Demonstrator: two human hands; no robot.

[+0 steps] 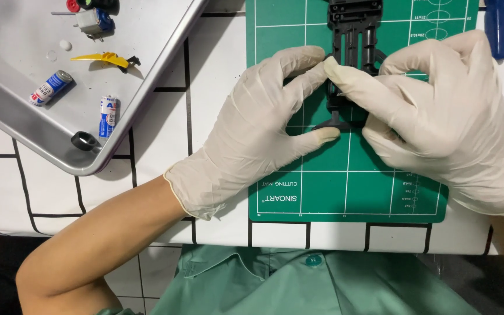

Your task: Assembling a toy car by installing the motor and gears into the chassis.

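Nearest the wearer, both gloved hands met over the green cutting mat (322, 186), which lay on the grid-patterned counter (217, 105). The left hand (258, 134) came in from the lower left, its fingers curled and its thumb stretched flat toward the right, the thumb tip touching the lower curved end of a black plastic frame (354, 35). The right hand (438, 116) came in from the right and covered the frame's middle, its index finger reaching left across the part until it met the left hand's fingertips; both hands were pressed onto the piece, pinching it between them, not spread. The frame lay just beyond the fingertips of both hands, equally close to each, with its long axis running straight away from the wearer up the mat; its far end, ribbed and rectangular, pointed away from the hands. How the hidden middle sat under the right palm could not be told. Farther off, left of the left hand, a metal tray (147, 87) held two batteries (108, 115), a yellow propeller piece (103, 58) and a small motor (93, 21). Beyond the right hand lay a blue tool handle (499, 26).
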